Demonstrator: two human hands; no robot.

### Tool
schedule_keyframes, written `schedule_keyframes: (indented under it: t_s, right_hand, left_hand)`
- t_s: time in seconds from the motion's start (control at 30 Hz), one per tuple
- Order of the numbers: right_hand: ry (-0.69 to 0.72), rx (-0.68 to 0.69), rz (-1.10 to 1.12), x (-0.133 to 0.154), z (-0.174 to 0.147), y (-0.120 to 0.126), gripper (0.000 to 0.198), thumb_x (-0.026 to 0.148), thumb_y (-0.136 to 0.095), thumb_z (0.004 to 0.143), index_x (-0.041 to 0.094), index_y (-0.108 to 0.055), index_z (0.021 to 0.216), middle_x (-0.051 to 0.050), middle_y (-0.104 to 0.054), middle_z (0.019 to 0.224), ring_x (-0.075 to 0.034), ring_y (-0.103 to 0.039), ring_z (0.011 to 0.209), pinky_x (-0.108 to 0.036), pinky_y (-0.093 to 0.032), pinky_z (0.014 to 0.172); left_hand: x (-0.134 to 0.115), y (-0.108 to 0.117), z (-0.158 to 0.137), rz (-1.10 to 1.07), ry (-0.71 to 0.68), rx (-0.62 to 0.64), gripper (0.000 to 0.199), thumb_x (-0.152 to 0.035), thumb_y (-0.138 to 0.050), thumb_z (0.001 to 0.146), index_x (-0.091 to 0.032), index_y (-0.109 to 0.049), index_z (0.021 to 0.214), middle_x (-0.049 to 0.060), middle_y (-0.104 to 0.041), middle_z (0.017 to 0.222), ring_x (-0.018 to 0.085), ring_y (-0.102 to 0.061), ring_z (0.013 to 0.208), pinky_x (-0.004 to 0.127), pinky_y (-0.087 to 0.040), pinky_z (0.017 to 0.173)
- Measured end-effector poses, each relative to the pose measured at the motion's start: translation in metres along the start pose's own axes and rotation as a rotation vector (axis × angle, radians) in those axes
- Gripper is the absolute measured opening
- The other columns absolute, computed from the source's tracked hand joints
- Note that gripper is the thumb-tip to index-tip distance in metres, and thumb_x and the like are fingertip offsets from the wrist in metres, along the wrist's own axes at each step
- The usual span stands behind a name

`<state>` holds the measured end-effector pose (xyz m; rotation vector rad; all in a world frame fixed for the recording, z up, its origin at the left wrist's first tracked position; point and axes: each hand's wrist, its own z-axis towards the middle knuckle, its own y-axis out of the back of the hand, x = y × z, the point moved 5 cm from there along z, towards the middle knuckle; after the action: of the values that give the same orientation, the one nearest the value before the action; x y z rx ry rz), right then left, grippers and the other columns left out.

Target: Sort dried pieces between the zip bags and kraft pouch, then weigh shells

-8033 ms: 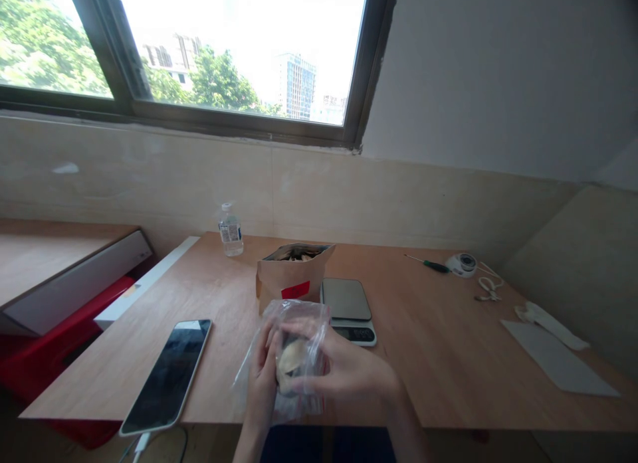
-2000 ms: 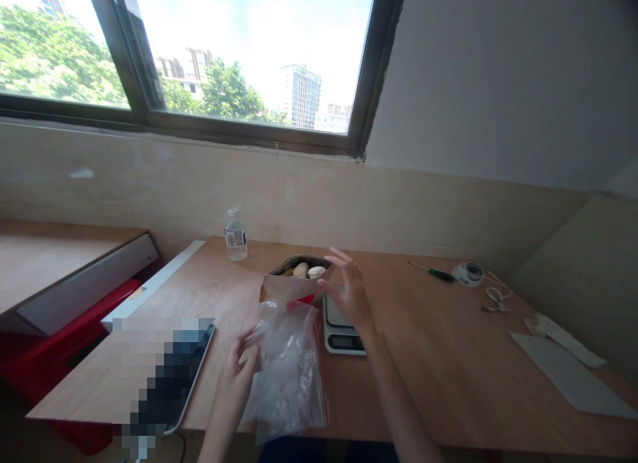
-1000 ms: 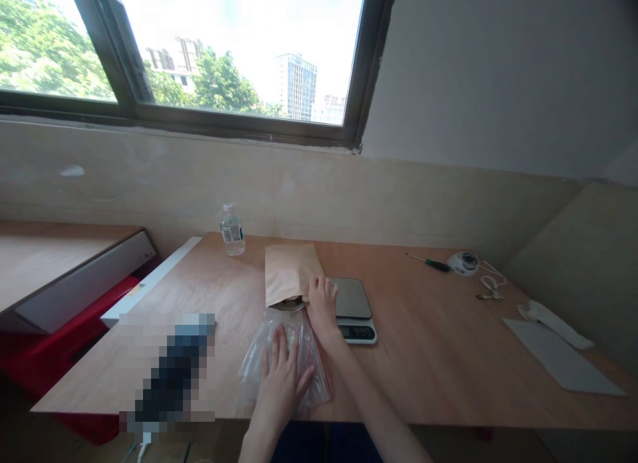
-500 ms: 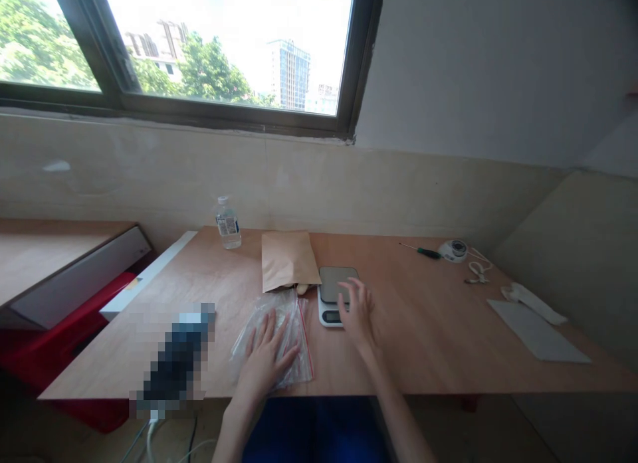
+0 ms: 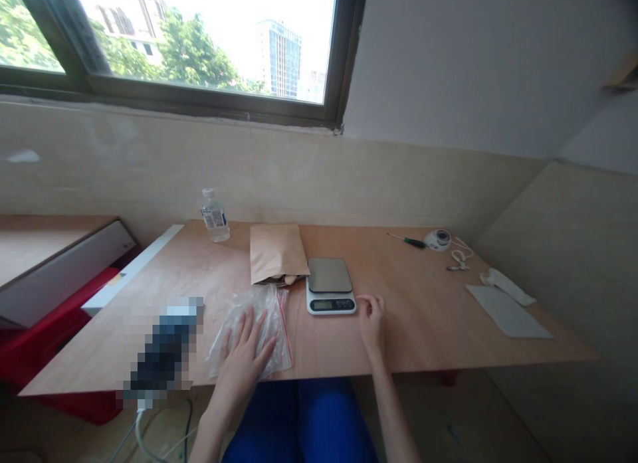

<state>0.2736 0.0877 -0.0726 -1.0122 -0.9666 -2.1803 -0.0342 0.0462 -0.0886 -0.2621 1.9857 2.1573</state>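
My left hand lies flat with its fingers spread on a clear zip bag that has a red seal line. Just right of the bag sits a white kitchen scale with a grey plate and a small display; nothing rests on its plate. Beside the scale's lower right corner is my right hand, fingers curled in and the index finger pointing at the scale's edge. Whether that fingertip touches it, I cannot tell. Behind the zip bag lies a brown paper bag, its mouth toward me, with pale pieces showing inside.
A water bottle stands at the back left. A blurred-out dark device with a cable lies at the left front. On the right are a screwdriver, a white dome camera with its cable, and a light grey sheet.
My right hand has moved off the scale's plate to its right side, and its fingers have curled in. My left hand stays on the zip bag. The view has shifted slightly.
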Motion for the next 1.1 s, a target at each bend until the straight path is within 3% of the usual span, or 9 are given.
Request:
schedule_keyframes:
  t_s: [0.17, 0.3, 0.4, 0.47, 0.57, 0.63, 0.8, 0.97, 1.1]
  right_hand:
    - [-0.119, 0.007, 0.109, -0.017, 0.002, -0.003, 0.022, 0.031, -0.043, 0.082, 0.018, -0.061, 0.083, -0.008, -0.064, 0.089, -0.023, -0.058, 0.086, -0.035, -0.045, 0.077]
    - [-0.156, -0.026, 0.146, -0.026, 0.002, -0.003, 0.025, 0.033, -0.043, 0.082, 0.017, -0.062, 0.085, -0.01, -0.066, 0.091, -0.023, -0.06, 0.086, -0.036, -0.046, 0.077]
    - [-0.149, -0.002, 0.153, -0.026, 0.002, -0.004, 0.026, 0.035, -0.043, 0.083, 0.018, -0.063, 0.085, -0.01, -0.067, 0.092, -0.024, -0.06, 0.089, -0.036, -0.046, 0.078]
    - [-0.135, 0.036, 0.148, -0.025, 0.001, -0.005, 0.027, 0.035, -0.043, 0.084, 0.018, -0.064, 0.086, -0.009, -0.066, 0.092, -0.024, -0.059, 0.09, -0.036, -0.045, 0.08]
    - [-0.133, 0.062, 0.138, -0.025, 0.0, -0.007, 0.027, 0.036, -0.044, 0.084, 0.018, -0.064, 0.086, -0.01, -0.066, 0.093, -0.024, -0.059, 0.09, -0.037, -0.045, 0.08]
    - [-0.147, 0.063, 0.138, -0.026, -0.001, -0.007, 0.028, 0.037, -0.044, 0.084, 0.018, -0.064, 0.086, -0.01, -0.066, 0.093, -0.024, -0.059, 0.089, -0.037, -0.045, 0.08]
    - [-0.173, 0.088, 0.127, -0.027, -0.002, -0.008, 0.029, 0.037, -0.043, 0.084, 0.018, -0.064, 0.086, -0.01, -0.067, 0.092, -0.025, -0.059, 0.088, -0.037, -0.045, 0.079]
    - [-0.16, 0.089, 0.113, -0.025, -0.002, -0.008, 0.028, 0.037, -0.043, 0.084, 0.018, -0.064, 0.085, -0.009, -0.066, 0.09, -0.024, -0.059, 0.086, -0.037, -0.045, 0.078]
    - [-0.151, 0.091, 0.107, -0.029, -0.002, -0.009, 0.028, 0.037, -0.043, 0.084, 0.018, -0.064, 0.084, -0.009, -0.066, 0.089, -0.024, -0.059, 0.084, -0.036, -0.046, 0.074]
  left_hand:
    - [-0.004, 0.008, -0.001, -0.022, -0.01, -0.086, 0.052, -0.043, -0.038, 0.09, -0.024, -0.043, 0.138, 0.01, -0.026, 0.153, 0.027, -0.022, 0.14, 0.05, -0.01, 0.11]
    - [-0.005, 0.047, -0.006, -0.18, 0.008, -0.292, 0.042, -0.042, -0.034, 0.091, -0.025, -0.055, 0.122, 0.009, -0.046, 0.142, 0.025, -0.042, 0.128, 0.044, -0.023, 0.107]
    - [0.016, 0.086, -0.013, -0.237, 0.152, -0.522, 0.044, -0.043, -0.027, 0.092, -0.022, -0.057, 0.115, 0.009, -0.056, 0.129, 0.024, -0.049, 0.12, 0.042, -0.026, 0.106]
    - [0.041, 0.104, -0.018, -0.189, 0.38, -0.608, 0.049, -0.047, -0.028, 0.09, -0.018, -0.054, 0.12, 0.012, -0.054, 0.129, 0.029, -0.049, 0.12, 0.046, -0.03, 0.103]
    - [0.079, 0.105, -0.019, -0.094, 0.692, -0.451, 0.072, -0.061, -0.039, 0.081, -0.01, -0.041, 0.132, 0.022, -0.043, 0.136, 0.042, -0.04, 0.125, 0.057, -0.03, 0.098]
    - [0.097, 0.1, -0.018, -0.038, 0.811, -0.323, 0.085, -0.065, -0.041, 0.077, -0.006, -0.031, 0.138, 0.028, -0.039, 0.137, 0.045, -0.038, 0.125, 0.06, -0.031, 0.096]
    - [0.11, 0.087, -0.008, 0.075, 0.733, -0.109, 0.091, -0.068, -0.037, 0.076, 0.003, -0.033, 0.134, 0.035, -0.043, 0.128, 0.05, -0.042, 0.119, 0.062, -0.031, 0.092]
    - [0.119, 0.082, -0.002, 0.09, 0.751, -0.085, 0.085, -0.065, -0.035, 0.078, 0.007, -0.043, 0.122, 0.038, -0.041, 0.124, 0.052, -0.04, 0.118, 0.061, -0.031, 0.09]
    - [0.132, 0.077, 0.003, 0.121, 0.74, -0.116, 0.077, -0.067, -0.038, 0.075, -0.005, -0.044, 0.122, 0.027, -0.044, 0.128, 0.047, -0.041, 0.117, 0.058, -0.035, 0.087]
